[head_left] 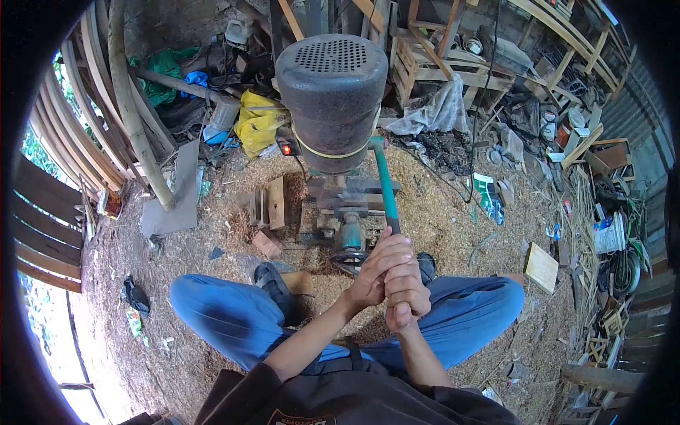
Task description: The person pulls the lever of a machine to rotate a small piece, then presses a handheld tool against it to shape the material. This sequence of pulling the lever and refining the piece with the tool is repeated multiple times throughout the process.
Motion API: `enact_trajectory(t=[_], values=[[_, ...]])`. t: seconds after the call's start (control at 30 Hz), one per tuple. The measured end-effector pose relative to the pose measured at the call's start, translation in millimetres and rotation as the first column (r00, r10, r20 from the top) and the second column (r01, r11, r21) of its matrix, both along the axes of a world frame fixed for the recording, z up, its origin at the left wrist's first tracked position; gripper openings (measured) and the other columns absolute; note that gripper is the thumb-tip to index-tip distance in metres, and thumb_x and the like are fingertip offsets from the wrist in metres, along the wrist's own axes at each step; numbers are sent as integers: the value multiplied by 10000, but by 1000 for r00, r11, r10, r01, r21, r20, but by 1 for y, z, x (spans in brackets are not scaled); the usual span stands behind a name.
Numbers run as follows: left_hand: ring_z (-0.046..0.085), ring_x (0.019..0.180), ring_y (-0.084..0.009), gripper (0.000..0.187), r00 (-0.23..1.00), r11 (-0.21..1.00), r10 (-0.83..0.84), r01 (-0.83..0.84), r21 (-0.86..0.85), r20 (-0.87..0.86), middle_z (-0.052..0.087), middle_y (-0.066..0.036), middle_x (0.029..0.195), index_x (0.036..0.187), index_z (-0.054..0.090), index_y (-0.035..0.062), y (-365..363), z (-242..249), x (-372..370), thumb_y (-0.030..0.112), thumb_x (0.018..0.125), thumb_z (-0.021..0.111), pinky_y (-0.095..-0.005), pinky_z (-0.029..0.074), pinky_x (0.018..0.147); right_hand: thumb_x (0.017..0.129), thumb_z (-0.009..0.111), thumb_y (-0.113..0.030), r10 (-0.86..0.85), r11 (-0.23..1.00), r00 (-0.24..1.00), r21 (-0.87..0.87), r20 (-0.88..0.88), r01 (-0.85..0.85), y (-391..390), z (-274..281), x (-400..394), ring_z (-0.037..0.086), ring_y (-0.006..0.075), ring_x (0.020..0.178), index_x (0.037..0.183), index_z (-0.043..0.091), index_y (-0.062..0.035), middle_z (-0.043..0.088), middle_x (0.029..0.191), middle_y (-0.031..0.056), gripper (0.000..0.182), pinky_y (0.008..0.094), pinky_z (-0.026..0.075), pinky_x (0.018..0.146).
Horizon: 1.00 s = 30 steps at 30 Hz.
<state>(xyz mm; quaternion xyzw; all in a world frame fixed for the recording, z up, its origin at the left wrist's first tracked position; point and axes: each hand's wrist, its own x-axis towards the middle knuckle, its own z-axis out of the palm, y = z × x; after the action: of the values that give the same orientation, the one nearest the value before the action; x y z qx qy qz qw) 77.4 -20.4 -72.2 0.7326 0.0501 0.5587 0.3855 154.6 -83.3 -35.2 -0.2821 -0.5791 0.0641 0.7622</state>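
Note:
Both of my hands are wrapped round the dark grip end of a green lever (387, 185), one against the other. My left hand (370, 278) is closed, its fingers overlapping those of my right hand (409, 297), which is closed too. The lever slants up to a joint beside a large dark motor housing (331, 95) with a perforated top and a yellow band. Below the housing lies a metal machine bed, partly blurred, with a green cylindrical part (350, 232) and a black handwheel (349, 261). The tool under the motor is hidden.
My bent legs flank the machine on sawdust-covered ground. Wood blocks (276, 203) lie left of the machine, with a small red-lit switch (286, 149) behind. A yellow sack (256, 122), a wooden board (541, 268) and a hanging cable (476, 134) are around it.

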Motion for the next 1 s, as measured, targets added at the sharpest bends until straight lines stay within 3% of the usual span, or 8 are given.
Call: enact_trajectory(t=[0.13, 0.33, 0.43, 0.57, 0.7, 0.77, 0.97, 1.0], values=[[567, 1242, -386, 299, 999, 999, 26, -25, -22, 28, 646, -177, 1212, 1257, 579, 60, -1, 7, 1, 230, 1019, 511, -605, 227, 1191, 903, 565, -203, 22, 999, 998, -26, 54, -21, -1, 1, 5, 601, 264, 718, 629, 550, -17, 613, 696, 85, 332, 418, 486, 775], [512, 1323, -413, 360, 998, 998, -42, 44, 33, -47, 603, -189, 1329, 1335, 548, 33, 7, 21, -7, 148, 1011, 442, -563, 246, 1194, 959, 544, -237, 49, 997, 992, -64, 114, -42, 2, 9, 12, 603, 260, 717, 633, 544, -28, 605, 690, 62, 387, 420, 482, 776], [489, 1352, -418, 364, 997, 995, 77, -77, -65, -2, 570, -231, 1379, 1307, 566, 9, 1, 29, -8, 180, 1031, 401, -566, 290, 1166, 980, 526, -258, 55, 998, 996, 34, 66, -57, 19, 38, 12, 603, 257, 715, 653, 544, -30, 602, 700, 65, 399, 424, 479, 776], [530, 1296, -424, 284, 968, 967, 252, -251, -39, 19, 586, -244, 1347, 1190, 615, -6, 6, 38, -24, 109, 988, 451, -568, 354, 1106, 1059, 374, -507, 70, 997, 990, 23, 124, -74, 57, 103, 26, 558, 229, 738, 902, 498, -58, 561, 801, 89, 492, 400, 465, 724], [541, 1274, -414, 239, 896, 902, 431, -432, 20, -102, 612, -223, 1303, 1127, 616, -1, 18, 28, -53, 40, 904, 541, -554, 371, 1089, 1044, 356, -568, 78, 996, 996, 36, 41, -80, 100, 141, 30, 563, 236, 836, 1092, 467, -38, 556, 923, 126, 543, 394, 463, 784], [539, 1274, -415, 229, 853, 863, 505, -501, 64, -133, 614, -221, 1300, 1117, 615, -1, 29, 33, -69, 29, 903, 540, -549, 369, 1091, 1042, 393, -547, 50, 999, 996, 20, -73, -49, 121, 157, 33, 561, 214, 974, 1217, 481, 2, 571, 1016, 131, 583, 387, 459, 869], [459, 1351, -410, 304, 599, 641, 767, -735, 222, -230, 536, -211, 1410, 1219, 582, 14, 67, 58, -100, 14, 921, 522, -526, 314, 1142, 1076, 442, -377, -66, 994, 997, -88, 29, 68, 171, 204, 51, 580, 198, 1133, 1490, 376, -14, 598, 1230, 123, 555, 370, 439, 1021], [459, 1351, -410, 304, 597, 638, 770, -736, 227, -228, 536, -211, 1410, 1219, 582, 14, 72, 61, -102, 14, 921, 522, -526, 314, 1142, 1076, 462, -171, -159, 980, 983, -108, 89, 168, 187, 200, 61, 572, 197, 1210, 1530, 350, -19, 566, 1371, 131, 492, 344, 434, 1052]])
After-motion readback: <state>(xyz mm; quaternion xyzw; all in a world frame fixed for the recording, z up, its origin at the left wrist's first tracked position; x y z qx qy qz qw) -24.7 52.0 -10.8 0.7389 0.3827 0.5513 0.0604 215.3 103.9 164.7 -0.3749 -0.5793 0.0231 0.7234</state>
